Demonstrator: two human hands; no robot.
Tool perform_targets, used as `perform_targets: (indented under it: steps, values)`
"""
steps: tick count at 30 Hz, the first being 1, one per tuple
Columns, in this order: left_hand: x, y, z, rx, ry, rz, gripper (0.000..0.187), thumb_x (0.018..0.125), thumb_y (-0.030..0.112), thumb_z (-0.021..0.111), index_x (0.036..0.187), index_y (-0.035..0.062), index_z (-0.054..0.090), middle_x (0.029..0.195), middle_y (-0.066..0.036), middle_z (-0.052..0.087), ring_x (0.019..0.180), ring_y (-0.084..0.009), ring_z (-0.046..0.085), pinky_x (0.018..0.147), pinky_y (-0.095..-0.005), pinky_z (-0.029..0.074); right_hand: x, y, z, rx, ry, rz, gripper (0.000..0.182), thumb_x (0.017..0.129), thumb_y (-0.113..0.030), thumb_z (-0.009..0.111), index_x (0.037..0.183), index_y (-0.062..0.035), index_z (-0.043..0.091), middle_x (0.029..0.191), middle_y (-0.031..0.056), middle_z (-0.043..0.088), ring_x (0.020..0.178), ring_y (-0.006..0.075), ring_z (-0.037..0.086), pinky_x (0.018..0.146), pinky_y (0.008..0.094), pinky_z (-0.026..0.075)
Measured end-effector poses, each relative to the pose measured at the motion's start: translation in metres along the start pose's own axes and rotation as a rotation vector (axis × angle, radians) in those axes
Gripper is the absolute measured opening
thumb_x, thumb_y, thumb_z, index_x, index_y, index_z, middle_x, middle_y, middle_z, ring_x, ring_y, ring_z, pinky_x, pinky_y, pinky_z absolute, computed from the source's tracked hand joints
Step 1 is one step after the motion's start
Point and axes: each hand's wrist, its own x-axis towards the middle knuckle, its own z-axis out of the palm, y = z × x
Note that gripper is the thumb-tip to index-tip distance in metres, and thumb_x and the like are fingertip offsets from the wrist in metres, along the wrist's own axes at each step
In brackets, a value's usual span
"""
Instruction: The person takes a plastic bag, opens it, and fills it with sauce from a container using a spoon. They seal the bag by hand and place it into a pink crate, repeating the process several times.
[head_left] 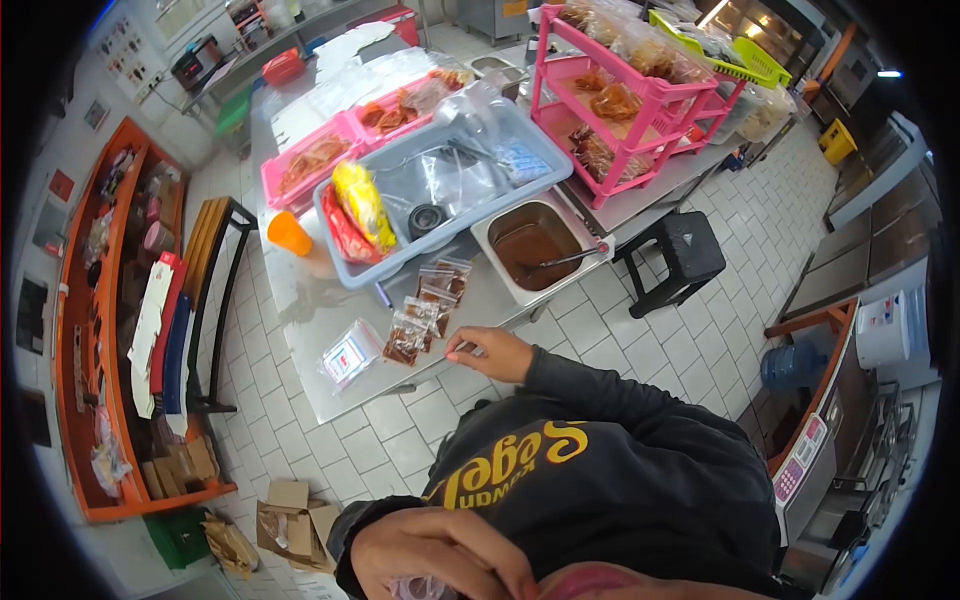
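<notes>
My right hand (492, 353) reaches from a black sleeve to the front edge of the steel table (330, 385). Its fingers are curled together at the edge, and whether they pinch anything is unclear. Just left of it lie several small clear packets of brown sauce (425, 310) and a flat bag with a red-and-blue label (348, 355). My left hand (440, 553) is close to the camera at the bottom of the view, closed around a bit of clear plastic bag (420, 588). A steel pan of brown sauce (530, 245) with a spoon stands beyond my right hand.
A grey tub (345, 268) holds yellow and red snack bags, clear bags and a tape roll. Behind it are pink trays (275, 175), an orange cup (289, 233) and a pink rack (640, 100) of bagged food. A black stool (682, 255) stands on the right, orange shelves (120, 330) on the left.
</notes>
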Motion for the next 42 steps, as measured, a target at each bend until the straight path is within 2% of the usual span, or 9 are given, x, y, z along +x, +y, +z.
perform_targets:
  steps: [1,4,8,10,12,16,26,34,42]
  values:
    - [0.000,-0.013,0.005,-0.002,-0.011,0.001,0.021,0.082,0.016,0.069,0.090,-0.0020,0.062,0.087,-0.017,0.061,0.072,-0.0275,0.064,0.063,-0.0315,0.054,-0.004,-0.006,-0.011,0.010,-0.038,0.090,0.020,0.088,-0.025,0.059,0.097,-0.0074,0.060,0.093,0.0087,0.064,0.083,0.0240,0.063,0.074,0.0314,0.048]
    - [0.015,-0.035,0.013,0.083,0.222,0.162,0.022,0.082,0.017,0.068,0.090,-0.0025,0.062,0.087,-0.016,0.061,0.070,-0.0283,0.064,0.061,-0.0305,0.053,-0.008,-0.022,-0.041,0.032,-0.046,0.084,0.020,0.089,-0.026,0.059,0.096,-0.0072,0.060,0.092,0.0090,0.065,0.083,0.0239,0.063,0.073,0.0318,0.048]
    - [0.037,-0.041,-0.021,-0.052,-0.292,0.027,0.038,0.082,0.027,0.070,0.104,-0.0035,0.060,0.121,-0.027,0.048,0.099,-0.0311,0.060,0.078,-0.0333,0.051,-0.018,-0.036,-0.082,-0.011,-0.073,0.077,0.021,0.090,-0.023,0.060,0.100,-0.0043,0.059,0.090,0.0072,0.064,0.079,0.0152,0.062,0.073,0.0274,0.049]
    - [0.048,-0.067,-0.029,-0.155,-0.063,0.207,0.036,0.075,0.008,0.075,0.104,-0.0041,0.059,0.103,-0.017,0.055,0.080,-0.0267,0.063,0.064,-0.0328,0.055,-0.024,-0.057,-0.113,0.198,-0.056,0.127,0.021,0.090,-0.021,0.061,0.101,-0.0037,0.058,0.091,0.0062,0.063,0.083,0.0126,0.061,0.074,0.0263,0.049]
    - [0.051,-0.094,-0.025,-0.073,0.716,0.122,0.048,0.073,0.013,0.078,0.112,0.0012,0.051,0.098,-0.011,0.053,0.065,-0.0191,0.059,0.053,-0.0315,0.053,-0.029,-0.059,-0.129,0.294,0.003,0.062,0.021,0.088,-0.018,0.063,0.102,-0.0034,0.057,0.093,0.0058,0.062,0.084,0.0121,0.060,0.074,0.0262,0.049]
    - [0.037,-0.191,-0.087,-0.061,1.200,-0.017,0.046,0.083,0.001,0.063,0.124,0.0058,0.044,0.111,-0.009,0.052,0.098,-0.0179,0.055,0.083,-0.0397,0.051,-0.038,-0.068,-0.151,0.315,0.079,-0.073,0.032,0.079,-0.010,0.072,0.105,-0.0030,0.054,0.098,0.0054,0.059,0.087,0.0125,0.058,0.075,0.0255,0.049]
    - [0.043,-0.271,-0.045,-0.249,1.111,0.041,0.048,0.086,-0.008,0.054,0.129,0.0015,0.037,0.135,-0.024,0.040,0.128,-0.0310,0.041,0.105,-0.0432,0.036,-0.042,-0.029,-0.183,0.044,-0.025,0.126,0.027,0.075,-0.016,0.076,0.091,-0.0005,0.061,0.080,0.0038,0.064,0.075,0.0100,0.061,0.068,0.0249,0.049]
    - [0.029,-0.304,-0.025,0.037,1.201,-0.232,0.034,0.083,-0.002,0.064,0.113,0.0010,0.047,0.101,-0.011,0.062,0.093,-0.0146,0.060,0.084,-0.0278,0.047,-0.059,-0.008,-0.212,0.133,-0.111,0.297,0.015,0.085,-0.015,0.065,0.089,-0.0002,0.068,0.083,0.0072,0.067,0.073,0.0104,0.063,0.061,0.0236,0.051]
    - [0.040,-0.295,-0.028,-0.245,1.257,-0.161,0.018,0.094,0.021,0.054,0.103,0.0075,0.047,0.074,-0.003,0.051,0.054,-0.0091,0.045,0.048,-0.0243,0.040,-0.060,-0.002,-0.231,0.482,0.032,0.409,0.021,0.088,-0.012,0.062,0.102,0.0030,0.061,0.091,0.0091,0.066,0.079,0.0144,0.064,0.061,0.0244,0.056]
